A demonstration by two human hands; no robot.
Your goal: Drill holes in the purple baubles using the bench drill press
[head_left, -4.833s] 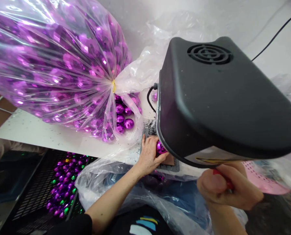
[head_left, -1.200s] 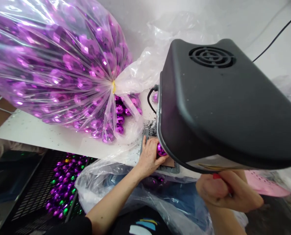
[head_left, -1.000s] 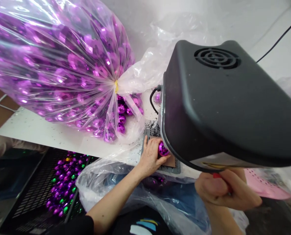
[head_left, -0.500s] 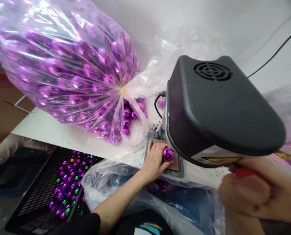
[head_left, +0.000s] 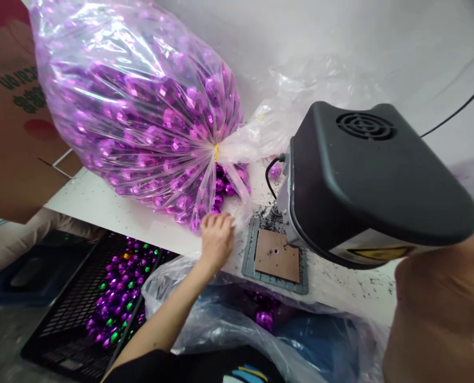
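My left hand (head_left: 217, 240) is at the mouth of a large tied plastic bag (head_left: 149, 122) of shiny purple faceted balls. Its fingers are curled down beside loose purple balls (head_left: 220, 185) on the table; the fingertips are hidden, and so is anything in them. My right hand (head_left: 444, 290), blurred, is closed at the right side of a black machine head (head_left: 380, 181); what it grips is out of sight. Below the machine head, a brown square plate (head_left: 279, 255) with a small central hole lies on a grey base (head_left: 250, 260).
Dark crumbs lie on the white table (head_left: 101, 199). A clear plastic bag (head_left: 213, 324) with purple balls hangs at its front edge. At lower left stands a black crate (head_left: 57, 324) of purple and green balls. A cardboard box (head_left: 9, 133) is far left, near another person's sleeve (head_left: 25, 239).
My left hand has moved left from the brown plate to the loose balls, and the purple ball it held there is gone from the plate. My right hand has risen; its red knob is now hidden.
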